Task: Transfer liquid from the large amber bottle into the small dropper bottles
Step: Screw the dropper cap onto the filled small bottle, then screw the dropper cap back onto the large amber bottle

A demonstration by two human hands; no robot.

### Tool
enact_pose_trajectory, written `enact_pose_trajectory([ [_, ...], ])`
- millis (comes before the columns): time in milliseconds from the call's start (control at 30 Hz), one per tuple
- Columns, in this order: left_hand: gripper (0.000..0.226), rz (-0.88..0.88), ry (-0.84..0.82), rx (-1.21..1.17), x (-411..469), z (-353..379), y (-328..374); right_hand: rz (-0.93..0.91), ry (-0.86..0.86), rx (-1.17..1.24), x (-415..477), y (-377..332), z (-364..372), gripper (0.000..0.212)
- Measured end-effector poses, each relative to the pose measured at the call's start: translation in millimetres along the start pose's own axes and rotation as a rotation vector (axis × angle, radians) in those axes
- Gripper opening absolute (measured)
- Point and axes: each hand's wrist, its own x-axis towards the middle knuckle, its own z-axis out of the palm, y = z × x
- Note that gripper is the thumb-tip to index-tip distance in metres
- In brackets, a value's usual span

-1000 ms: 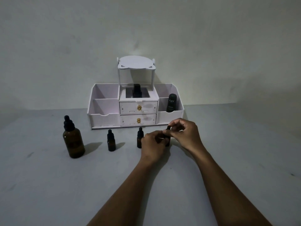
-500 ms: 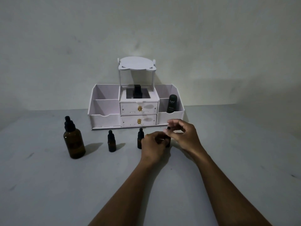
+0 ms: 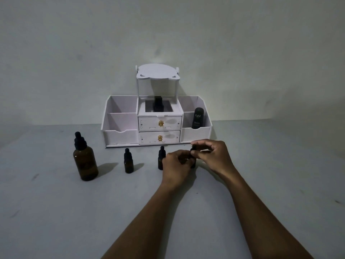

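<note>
Small dropper bottle [image 3: 193, 164], gripped upright on the table [image 3: 56, 212].
Dark glass, black cap: left hand [image 3: 176, 165] fingers curl round the body, right hand [image 3: 214, 156] pinches the cap. Two sister bottles [image 3: 128, 161] [image 3: 161, 158] and large amber bottle [image 3: 85, 161] at 9 o'clock.

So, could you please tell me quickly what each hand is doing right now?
Left hand: holds the body of the rightmost small dropper bottle.
Right hand: pinches that bottle's cap.
</note>
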Motion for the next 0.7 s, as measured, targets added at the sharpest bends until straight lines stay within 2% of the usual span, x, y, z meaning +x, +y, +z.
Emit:
enact_pose_trajectory([
  [367,0.026,-0.013,0.003,0.019,-3,-1,3,0.018,-0.002,0.01,-1,0,-2,0.026],
  [533,0.051,-0.095,-0.013,-0.041,-19,-6,11,-0.024,0.002,-0.029,-3,-2,-3,0.039],
  [700,0.04,-0.023,-0.042,-0.005,-43,-41,9,-0.108,0.127,-0.024,-2,-13,-9,0.034],
])
